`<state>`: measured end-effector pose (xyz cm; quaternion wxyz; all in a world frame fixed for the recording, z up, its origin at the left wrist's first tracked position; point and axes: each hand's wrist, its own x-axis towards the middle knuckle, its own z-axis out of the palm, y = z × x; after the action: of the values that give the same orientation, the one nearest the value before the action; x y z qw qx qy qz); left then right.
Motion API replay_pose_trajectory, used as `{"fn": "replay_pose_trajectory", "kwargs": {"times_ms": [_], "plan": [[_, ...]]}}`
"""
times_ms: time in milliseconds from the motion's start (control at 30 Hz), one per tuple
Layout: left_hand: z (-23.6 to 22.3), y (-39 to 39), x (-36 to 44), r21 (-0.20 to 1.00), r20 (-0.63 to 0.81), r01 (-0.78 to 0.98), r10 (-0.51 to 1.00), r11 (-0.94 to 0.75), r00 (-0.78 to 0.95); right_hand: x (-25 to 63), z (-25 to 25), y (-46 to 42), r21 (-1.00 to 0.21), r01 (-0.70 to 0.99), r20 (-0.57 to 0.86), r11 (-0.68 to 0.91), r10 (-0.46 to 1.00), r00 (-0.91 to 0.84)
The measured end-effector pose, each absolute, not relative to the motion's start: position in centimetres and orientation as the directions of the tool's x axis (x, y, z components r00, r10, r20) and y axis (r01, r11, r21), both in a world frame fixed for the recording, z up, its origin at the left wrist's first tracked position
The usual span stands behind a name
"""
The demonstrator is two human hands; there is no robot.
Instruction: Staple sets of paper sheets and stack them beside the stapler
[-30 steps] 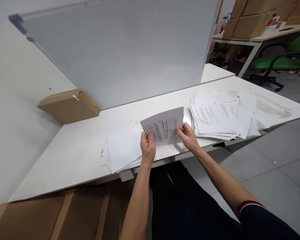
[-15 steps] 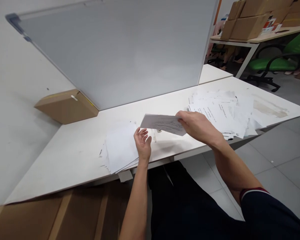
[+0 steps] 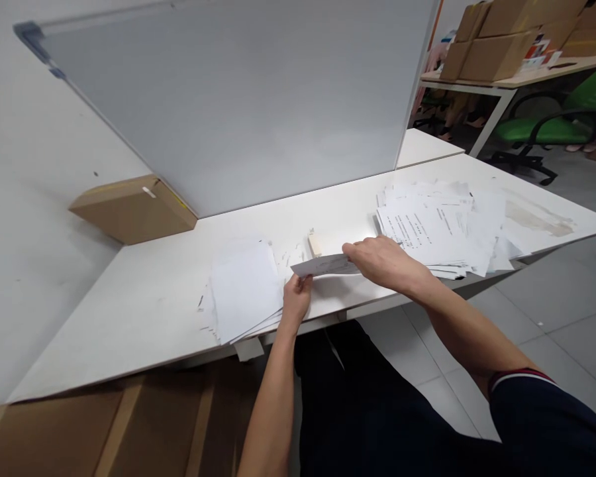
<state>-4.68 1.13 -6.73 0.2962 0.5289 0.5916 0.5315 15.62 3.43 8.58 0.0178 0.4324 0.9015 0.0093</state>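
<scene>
Paper in hand: A printed paper [image 3: 322, 266] hangs above the white table [image 3: 149, 298], between two piles and apart from both; whether it is one sheet or several cannot be told.
Left pile: A fairly neat paper stack [image 3: 246, 291] lies by the near edge, a blank face on top, a few edges jutting out at its left.
Right pile: Loose printed sheets [image 3: 427, 228] fan out unevenly, text upward on the top one.
Progress: Handling looks to be midway, with paper in both piles and the held piece not yet laid on either; how much remains cannot be judged from this view.
Left hand: The left hand [image 3: 297, 298] is nearly closed, thumb and fingers pinching the paper's near left corner, forearm rising from the near edge.
Right hand: The right hand [image 3: 385, 262], back upward and fingers bent together, grips the paper's right end; its forearm slants in from the near right.
Paper's tilt: Seen almost edge-on, slightly bowed.
Just beyond: A small beige block [image 3: 314, 245] rests on the table near the paper's far edge.
</scene>
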Motion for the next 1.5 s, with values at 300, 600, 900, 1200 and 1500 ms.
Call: {"fn": "replay_pose_trajectory", "kwargs": {"times_ms": [300, 600, 900, 1200, 1500], "plan": [[-2.9, 1.8, -4.8, 0.937, 0.338, 0.102, 0.801, -0.333, -0.494, 19.5, 5.2, 4.2, -0.74, 0.625, -0.105, 0.249, 0.875, -0.473], [-7.1, 3.1, -3.8, 0.799, 0.313, 0.598, 0.89, -0.059, -0.331, 21.2, -2.6, 2.8, -0.867, 0.39, -0.455, -0.311, 0.814, -0.361], [-6.4, 2.9, -3.7, 0.582, 0.326, 0.809, 0.936, -0.087, -0.135, 20.7, -2.1, 3.6, -0.87, 0.298, -0.476, -0.392, 0.826, -0.303], [-6.5, 3.2, -3.3, 0.475, 0.268, 0.88, 0.955, -0.021, -0.123, 20.2, -2.1, 3.6, -0.869, 0.32, -0.462, -0.377, 0.851, -0.251], [-6.9, 3.3, -3.5, 0.513, 0.295, 0.857, 0.947, -0.045, -0.127, 20.5, -2.5, 3.5, -0.881, 0.296, -0.449, -0.37, 0.851, -0.272]]}}
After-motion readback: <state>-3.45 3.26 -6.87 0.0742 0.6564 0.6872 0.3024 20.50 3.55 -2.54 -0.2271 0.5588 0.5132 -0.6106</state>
